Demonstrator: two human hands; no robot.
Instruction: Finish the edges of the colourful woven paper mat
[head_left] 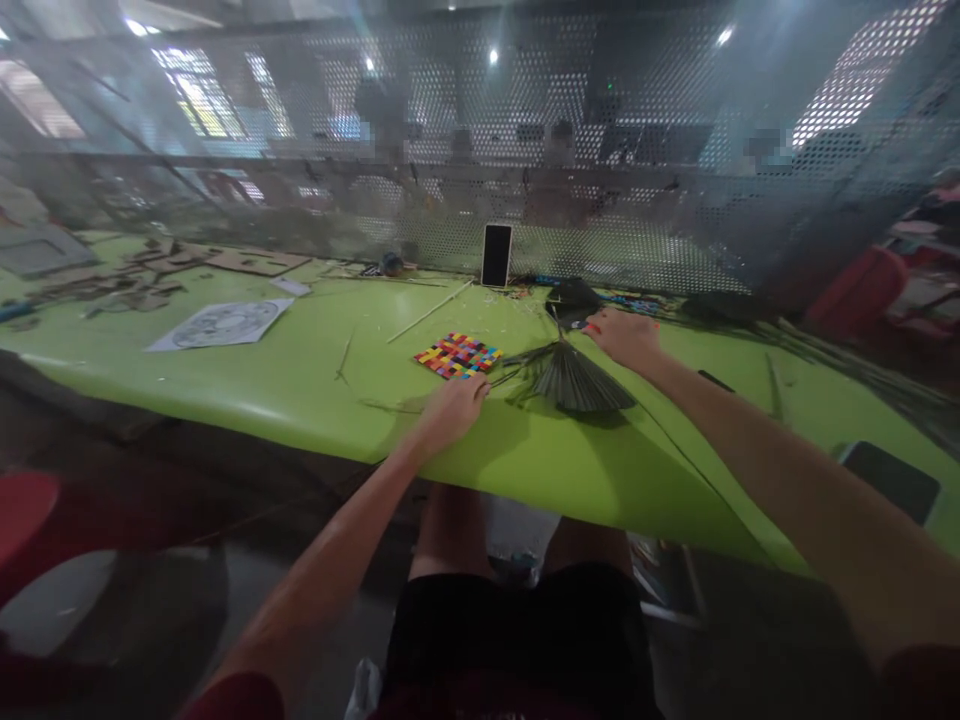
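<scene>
My left hand (454, 407) is closed at the near edge of a colourful woven square (454, 352), its fingers pinching the ends of thin dark strips (514, 370). These strips run right to a dark pleated, fan-shaped leaf (577, 380) lying on the green table. Just above that leaf my right hand (624, 335) is closed around a small tool (591, 327) with red-orange parts; the fingers hide most of it, so its kind is unclear. A second dark leaf piece (574, 295) lies behind, close to the right fingers.
A phone (496, 255) stands upright against the perforated metal screen (637, 220). On the left are a printed sheet (225, 324) and cardboard scraps (150, 270). A thin pale stick (429, 312) lies mid-table. To the right rest a dark tablet-like object (891, 480) and long dark stalks (862, 350).
</scene>
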